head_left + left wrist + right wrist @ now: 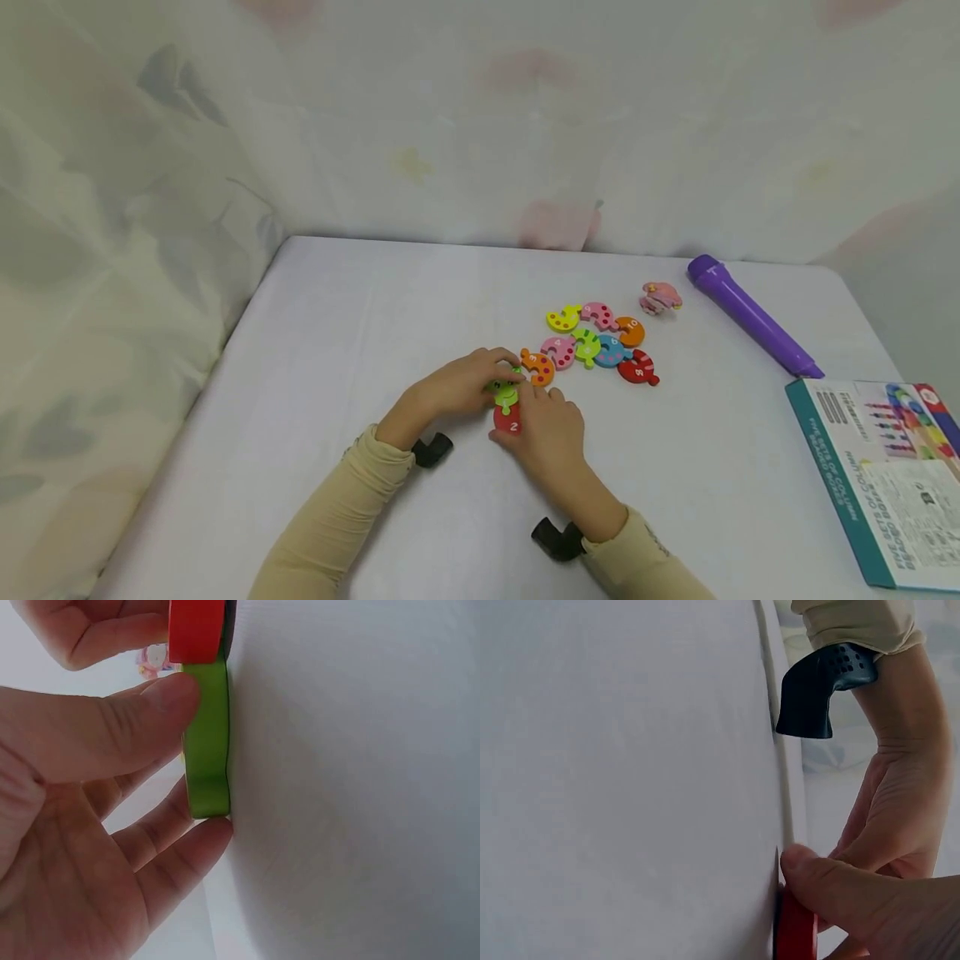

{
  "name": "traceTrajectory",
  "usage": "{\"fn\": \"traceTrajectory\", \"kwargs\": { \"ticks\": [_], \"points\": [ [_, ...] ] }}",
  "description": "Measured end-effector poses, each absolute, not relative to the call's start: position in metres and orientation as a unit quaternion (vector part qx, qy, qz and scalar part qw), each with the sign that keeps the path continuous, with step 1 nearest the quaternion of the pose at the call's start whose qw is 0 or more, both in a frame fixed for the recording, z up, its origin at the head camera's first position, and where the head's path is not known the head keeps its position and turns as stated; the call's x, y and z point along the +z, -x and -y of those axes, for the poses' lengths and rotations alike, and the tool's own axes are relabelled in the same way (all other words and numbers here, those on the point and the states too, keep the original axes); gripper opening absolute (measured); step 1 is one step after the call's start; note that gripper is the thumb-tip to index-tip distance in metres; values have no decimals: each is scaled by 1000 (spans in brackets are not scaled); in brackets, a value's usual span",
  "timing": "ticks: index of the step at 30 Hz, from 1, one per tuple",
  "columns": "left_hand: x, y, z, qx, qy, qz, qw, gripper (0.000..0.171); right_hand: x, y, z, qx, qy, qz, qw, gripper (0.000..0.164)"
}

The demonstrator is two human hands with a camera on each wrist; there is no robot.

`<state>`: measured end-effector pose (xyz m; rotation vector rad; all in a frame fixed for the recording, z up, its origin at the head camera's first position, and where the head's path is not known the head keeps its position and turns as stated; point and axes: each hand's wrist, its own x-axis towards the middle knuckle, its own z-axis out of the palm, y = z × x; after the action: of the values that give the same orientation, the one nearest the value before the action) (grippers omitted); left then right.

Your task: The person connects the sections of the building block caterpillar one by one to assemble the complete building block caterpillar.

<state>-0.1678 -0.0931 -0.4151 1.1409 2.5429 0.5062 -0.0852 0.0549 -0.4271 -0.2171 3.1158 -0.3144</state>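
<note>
Through the head camera I see a green toy piece with a face on it [507, 398] on the white table [337, 333], in front of the person, with a red piece numbered 2 [507, 421] against its near edge. In the left wrist view the two sit end to end, touching.

The left hand [465, 385] grasps the green piece, its thumb on one side and bent fingers round the other. The right hand [553, 429] grips the red piece between thumb and bent fingers; my right wrist view shows that thumb on the red edge.

Just beyond the fingertips lies an orange piece [537, 367], first in a row of curved, numbered pieces running to the right: spotted pink [558, 352], striped green [587, 348], blue [612, 352] and striped red [637, 367]. Behind that row are a yellow piece [562, 319], another pink one [598, 316] and a second orange one [630, 332].

Farther back and to the right stands a small pink figurine [661, 297]. Beyond it a purple stick [753, 317] slants toward me, its near end just beside a printed box [877, 483] at the right edge. Pale patterned cloth [450, 125] hangs behind the table.
</note>
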Motion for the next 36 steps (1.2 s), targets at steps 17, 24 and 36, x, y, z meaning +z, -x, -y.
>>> {"fn": "traceTrajectory", "kwargs": {
  "ticks": [17,24,36],
  "points": [
    [-412,167,91,179,-399,-883,171,40,-406,152,-113,-137,251,-957,37,58],
    [-410,166,92,185,-410,-878,164,40,-408,161,-115,-148,277,-945,91,52],
    [-410,167,94,177,-397,-886,162,41,-407,148,-119,-147,247,-958,22,60]
  ]
}}
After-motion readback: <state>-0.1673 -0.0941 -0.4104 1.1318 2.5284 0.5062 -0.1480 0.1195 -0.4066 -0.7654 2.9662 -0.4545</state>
